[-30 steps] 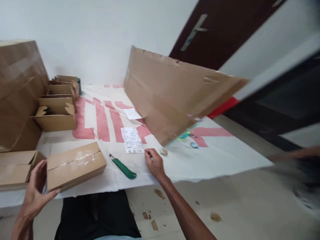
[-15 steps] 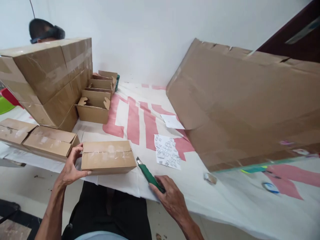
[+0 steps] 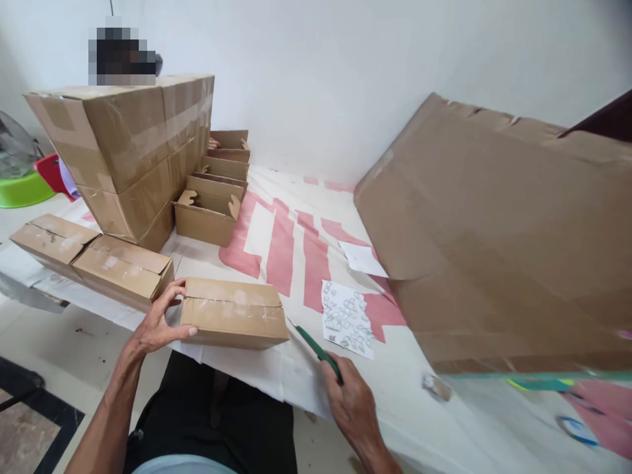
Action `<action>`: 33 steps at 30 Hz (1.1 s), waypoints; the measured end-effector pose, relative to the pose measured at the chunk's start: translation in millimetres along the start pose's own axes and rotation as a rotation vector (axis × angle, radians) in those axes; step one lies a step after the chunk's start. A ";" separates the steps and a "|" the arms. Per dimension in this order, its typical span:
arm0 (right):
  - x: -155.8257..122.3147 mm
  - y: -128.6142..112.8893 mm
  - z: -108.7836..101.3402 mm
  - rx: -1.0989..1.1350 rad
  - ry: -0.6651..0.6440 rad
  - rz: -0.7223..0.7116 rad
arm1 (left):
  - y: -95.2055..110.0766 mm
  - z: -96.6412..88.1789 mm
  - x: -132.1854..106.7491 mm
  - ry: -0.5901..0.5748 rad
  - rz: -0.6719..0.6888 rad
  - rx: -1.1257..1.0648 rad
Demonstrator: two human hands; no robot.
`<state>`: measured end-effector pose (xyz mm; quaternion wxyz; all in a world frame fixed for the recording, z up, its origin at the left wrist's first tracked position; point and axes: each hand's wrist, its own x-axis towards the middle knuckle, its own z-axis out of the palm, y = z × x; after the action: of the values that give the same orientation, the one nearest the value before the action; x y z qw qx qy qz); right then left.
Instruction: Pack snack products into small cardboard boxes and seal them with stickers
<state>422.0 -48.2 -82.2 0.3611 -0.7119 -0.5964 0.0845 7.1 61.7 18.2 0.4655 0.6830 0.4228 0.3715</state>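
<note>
A closed cardboard box (image 3: 234, 313) with clear tape across its top seam lies at the table's front edge. My left hand (image 3: 160, 319) grips its left end, thumb on the front side and fingers round the back corner. My right hand (image 3: 348, 388) is closed round the green handle of a utility knife (image 3: 313, 345). The blade points up and left, close to the box's right end but apart from it. Just right of the knife lies a paper sheet (image 3: 348, 319) with small drawn shapes.
Two closed boxes (image 3: 121, 266) stand in a row at left, before a tall stack of taped cartons (image 3: 128, 131). Open boxes (image 3: 207, 220) line up behind. A large cardboard sheet (image 3: 503, 250) leans at right. A person (image 3: 123, 59) is behind the stack, with a hand (image 3: 213, 143) at the farthest open box.
The view has shifted a little left. My right hand has turned the knife so that its narrow edge shows, blade still near the box. My left hand keeps its hold on the box.
</note>
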 end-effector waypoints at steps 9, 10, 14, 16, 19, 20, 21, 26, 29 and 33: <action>77.0 -120.9 -35.4 0.281 -0.078 -0.112 | -3.6 2.4 -5.6 0.015 -0.010 0.018; 83.7 -135.7 -35.2 0.300 -0.139 -0.165 | -4.6 2.8 -6.0 0.016 -0.008 0.017; 105.3 -177.5 -29.1 0.337 -0.316 -0.331 | -9.1 4.6 -6.6 0.025 -0.001 0.003; 113.4 -188.5 -25.7 0.335 -0.358 -0.384 | -10.4 5.2 -6.7 0.034 -0.003 -0.003; 122.1 -198.9 -22.9 0.312 -0.394 -0.448 | -10.4 5.5 -6.5 0.025 -0.001 -0.009; 124.2 -201.8 -22.8 0.302 -0.400 -0.467 | -10.2 5.5 -6.5 0.019 -0.001 -0.010; 125.9 -204.5 -23.2 0.295 -0.405 -0.487 | -10.1 5.6 -6.4 0.016 -0.002 -0.009; 131.4 -214.5 -28.7 0.257 -0.431 -0.539 | -11.1 6.0 -6.6 0.033 -0.021 -0.007; 134.8 -215.7 -30.7 0.228 -0.446 -0.558 | -11.0 5.9 -6.8 0.025 -0.017 -0.011; 139.3 -215.8 -29.8 0.191 -0.457 -0.603 | -10.3 5.0 -7.0 0.015 -0.018 -0.014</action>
<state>306.6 72.2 115.4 0.2923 -0.4308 -0.8332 0.1863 6.7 55.8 6.2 0.4704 0.6732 0.4300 0.3751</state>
